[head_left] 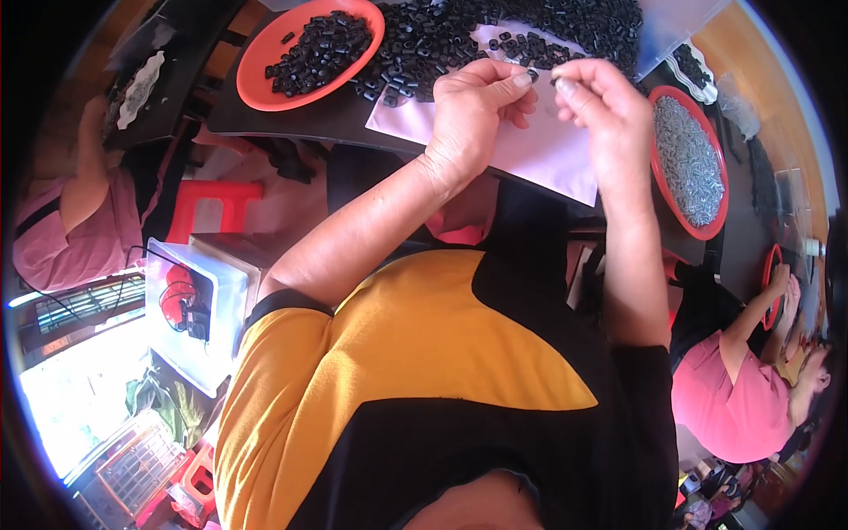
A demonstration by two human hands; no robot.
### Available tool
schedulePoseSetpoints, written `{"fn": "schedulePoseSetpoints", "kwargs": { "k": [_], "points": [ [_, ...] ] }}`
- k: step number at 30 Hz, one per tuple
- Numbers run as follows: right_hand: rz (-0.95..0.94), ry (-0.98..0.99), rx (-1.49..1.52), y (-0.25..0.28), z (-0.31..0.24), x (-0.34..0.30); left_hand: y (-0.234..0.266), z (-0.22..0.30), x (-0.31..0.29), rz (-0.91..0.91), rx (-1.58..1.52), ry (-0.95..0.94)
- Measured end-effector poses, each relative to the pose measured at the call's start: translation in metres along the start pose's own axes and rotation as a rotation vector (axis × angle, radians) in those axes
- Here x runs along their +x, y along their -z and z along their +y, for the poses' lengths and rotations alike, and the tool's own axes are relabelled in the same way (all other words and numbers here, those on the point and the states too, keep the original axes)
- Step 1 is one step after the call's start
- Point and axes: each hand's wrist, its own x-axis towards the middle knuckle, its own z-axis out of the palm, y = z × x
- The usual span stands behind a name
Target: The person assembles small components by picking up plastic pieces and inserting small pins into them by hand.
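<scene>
Left of the flat pink sheet (552, 168), a red plastic stool (219, 190) is seen; a black piece (533, 76) is pinched by the left hand (471, 102), the right hand's (609, 104) hold unclear.

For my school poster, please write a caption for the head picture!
Left hand pinching a small black part, right hand alongside, between shallow orange-red plastic trays of black cylinders and silvery pieces.

Basins (250, 75) are red-orange, small pieces (424, 40) black, heaped parts (687, 159) silver, sheet (552, 168) pale pink, the shirt (442, 336) (2-tone) yellow-black.

Small parts (322, 53) in left bowl (250, 75) on table (231, 117), heap (424, 40) beside it, cloth (548, 163) between bowls, metal pieces (687, 163) in right bowl (704, 232)
</scene>
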Motion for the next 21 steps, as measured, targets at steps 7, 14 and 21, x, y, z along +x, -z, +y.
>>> {"fn": "schedulePoseSetpoints", "kwargs": {
  "k": [7,14,21],
  "points": [
    [-0.147,-0.092,-0.059,0.008,0.006,0.015,0.002,-0.002,0.000,-0.078,0.164,-0.026],
    [-0.246,-0.204,-0.037,0.013,0.009,0.022,0.004,-0.002,-0.002,-0.094,0.221,-0.037],
    [-0.302,-0.137,-0.101,0.012,0.011,0.024,0.003,-0.002,-0.004,-0.092,0.250,-0.045]
  ]
}}
